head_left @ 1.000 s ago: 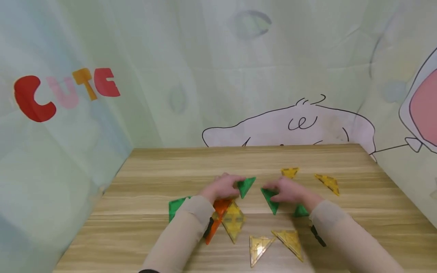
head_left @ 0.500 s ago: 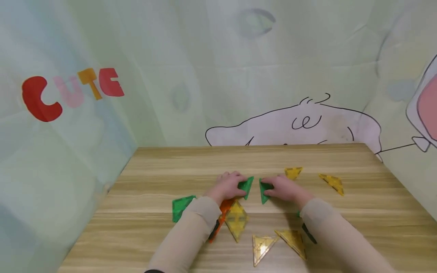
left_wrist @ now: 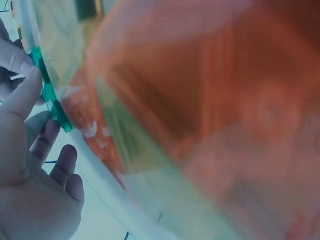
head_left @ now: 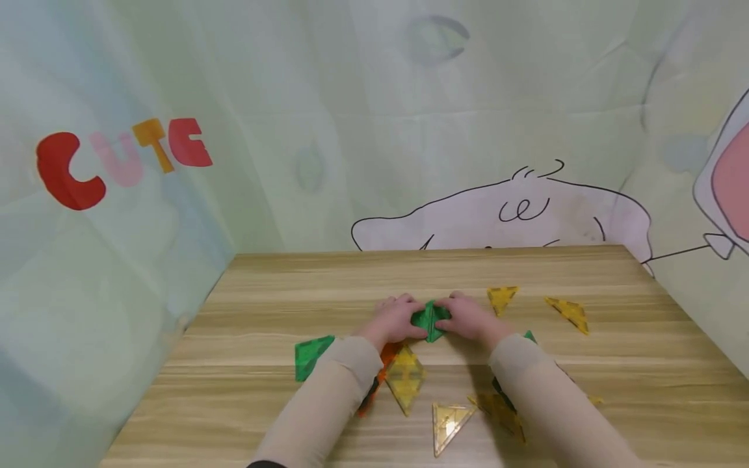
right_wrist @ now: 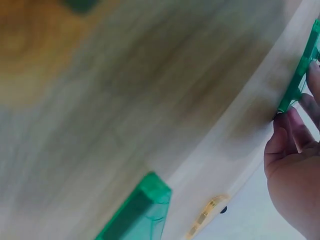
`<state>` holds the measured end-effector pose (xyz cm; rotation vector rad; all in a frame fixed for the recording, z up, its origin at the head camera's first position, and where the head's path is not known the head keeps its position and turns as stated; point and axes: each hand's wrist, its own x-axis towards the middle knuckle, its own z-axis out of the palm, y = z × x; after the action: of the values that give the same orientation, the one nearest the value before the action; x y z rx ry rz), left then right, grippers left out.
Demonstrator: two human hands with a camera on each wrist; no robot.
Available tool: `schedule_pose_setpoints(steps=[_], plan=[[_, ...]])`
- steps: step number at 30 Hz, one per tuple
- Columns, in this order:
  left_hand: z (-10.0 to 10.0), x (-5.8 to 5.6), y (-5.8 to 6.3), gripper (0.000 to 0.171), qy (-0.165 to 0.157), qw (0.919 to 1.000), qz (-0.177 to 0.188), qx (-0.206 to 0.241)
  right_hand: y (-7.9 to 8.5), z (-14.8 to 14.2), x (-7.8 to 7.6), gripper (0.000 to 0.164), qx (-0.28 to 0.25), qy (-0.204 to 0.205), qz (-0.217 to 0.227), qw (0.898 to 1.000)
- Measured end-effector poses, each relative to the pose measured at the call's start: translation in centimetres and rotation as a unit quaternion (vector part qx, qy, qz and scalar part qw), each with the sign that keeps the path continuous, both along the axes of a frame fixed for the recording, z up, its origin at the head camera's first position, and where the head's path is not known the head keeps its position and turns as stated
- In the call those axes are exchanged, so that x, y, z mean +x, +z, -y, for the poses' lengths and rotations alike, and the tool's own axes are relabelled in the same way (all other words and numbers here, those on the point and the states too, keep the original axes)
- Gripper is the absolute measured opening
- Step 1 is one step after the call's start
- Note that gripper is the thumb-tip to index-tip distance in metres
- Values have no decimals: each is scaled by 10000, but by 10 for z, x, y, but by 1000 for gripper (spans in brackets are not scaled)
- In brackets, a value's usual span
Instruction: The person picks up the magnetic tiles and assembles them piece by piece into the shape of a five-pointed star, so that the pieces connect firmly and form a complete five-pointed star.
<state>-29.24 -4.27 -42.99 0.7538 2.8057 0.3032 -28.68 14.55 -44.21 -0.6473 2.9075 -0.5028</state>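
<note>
At the middle of the table, two green triangular magnetic tiles stand edge to edge in the head view. My left hand (head_left: 393, 322) pinches the left green tile (head_left: 419, 319) between thumb and fingers. The right green tile (head_left: 441, 316) is pinched by my right hand (head_left: 471, 318). In the left wrist view, green tile edges (left_wrist: 50, 92) show at the fingertips. The right wrist view has a green tile (right_wrist: 299, 72) upright at the fingers. An orange tile (head_left: 387, 356) lies partly under my left wrist, beside a diamond of yellow tiles (head_left: 405, 377).
Yellow triangles lie at the back right (head_left: 502, 298), far right (head_left: 569, 313) and front (head_left: 449, 422). Another yellow tile (head_left: 497, 413) is partly covered by my right sleeve. Left of my left forearm lies a green tile (head_left: 311, 356). A printed curtain (head_left: 292, 130) hangs behind the wooden table (head_left: 281, 279).
My hands have come together, mostly by my right hand moving left. The two green tiles, apart before, now meet and stand more upright.
</note>
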Motion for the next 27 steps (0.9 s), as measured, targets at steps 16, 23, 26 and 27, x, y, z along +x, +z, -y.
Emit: schedule_pose_setpoints(steps=[16,23,26,27], plan=[[0,-6,2,60,58,9994,43,-339,5,1,5,71,-32,-60,552,9985],[8,-8,2,59,136,9994,-102,-317,7,-3,4,71,-181,18,589,9981],[16,-10,2,56,166,9992,-191,-296,10,-16,6,70,-340,106,500,9981],[20,-11,2,55,184,9991,-220,-296,11,-21,7,70,-389,133,454,9981]])
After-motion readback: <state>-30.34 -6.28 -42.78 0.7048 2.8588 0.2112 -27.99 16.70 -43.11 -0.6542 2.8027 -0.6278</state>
